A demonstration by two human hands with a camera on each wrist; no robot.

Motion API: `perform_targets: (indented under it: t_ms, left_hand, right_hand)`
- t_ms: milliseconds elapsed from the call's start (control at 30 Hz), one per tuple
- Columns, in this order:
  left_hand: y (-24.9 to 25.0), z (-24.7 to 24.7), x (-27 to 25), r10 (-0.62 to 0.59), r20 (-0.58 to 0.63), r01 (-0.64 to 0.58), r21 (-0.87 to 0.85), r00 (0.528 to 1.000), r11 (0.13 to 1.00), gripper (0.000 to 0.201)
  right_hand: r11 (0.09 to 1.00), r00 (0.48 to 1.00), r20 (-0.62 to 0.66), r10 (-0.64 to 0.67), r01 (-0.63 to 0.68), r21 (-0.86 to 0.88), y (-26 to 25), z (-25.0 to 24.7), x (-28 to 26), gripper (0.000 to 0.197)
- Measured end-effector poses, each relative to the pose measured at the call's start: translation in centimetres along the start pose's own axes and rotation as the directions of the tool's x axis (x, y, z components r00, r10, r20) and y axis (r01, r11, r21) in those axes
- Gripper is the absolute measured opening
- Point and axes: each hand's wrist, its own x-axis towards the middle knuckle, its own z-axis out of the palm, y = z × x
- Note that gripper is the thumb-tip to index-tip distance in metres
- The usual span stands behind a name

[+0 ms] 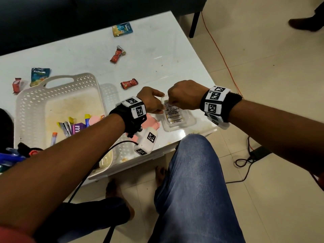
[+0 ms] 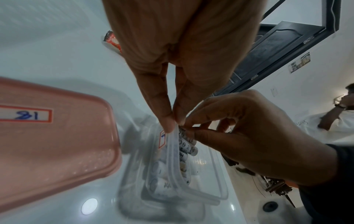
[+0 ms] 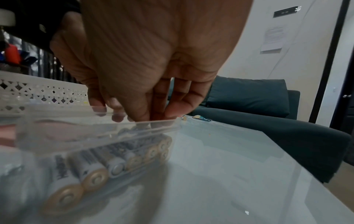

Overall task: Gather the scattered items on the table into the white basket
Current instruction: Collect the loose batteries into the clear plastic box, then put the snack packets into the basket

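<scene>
A clear plastic container (image 1: 188,120) of batteries (image 1: 173,115) sits at the table's near right edge, to the right of the white basket (image 1: 57,95). My left hand (image 1: 162,106) pinches the container's left rim (image 2: 173,136) between thumb and finger. My right hand (image 1: 171,105) reaches in from above, and its curled fingertips (image 2: 191,131) pinch the top end of one battery (image 2: 188,142). The right wrist view shows the fingers (image 3: 145,112) dipping behind the rim above the row of batteries (image 3: 114,163). The basket holds several small items (image 1: 77,127).
A pink lid (image 1: 154,122) lies between basket and container. Red sweet wrappers (image 1: 129,83) (image 1: 117,54), snack packets (image 1: 122,29) (image 1: 39,75) and a red packet (image 1: 17,85) lie scattered on the white table (image 1: 157,55). A dark sofa runs behind it. Cables cross the floor on the right.
</scene>
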Motion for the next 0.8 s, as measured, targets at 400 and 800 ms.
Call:
perform_targets:
  t_ms: [400, 800]
  left_hand:
    - [-0.1, -0.8, -1.2, 0.005, -0.037, -0.006, -0.034, 0.999, 0.999, 0.04]
    - [-2.2, -13.7, -13.0, 0.161, -0.255, -0.192, -0.099, 0.953, 0.976, 0.017]
  right_hand:
    - [0.967, 0.989, -0.082, 0.123, -0.101, 0.232, 0.0, -2.5, -1.1, 0.021]
    - [0.968, 0.985, -0.16, 0.062, -0.021, 0.25, -10.9, -11.7, 2.9, 0.022]
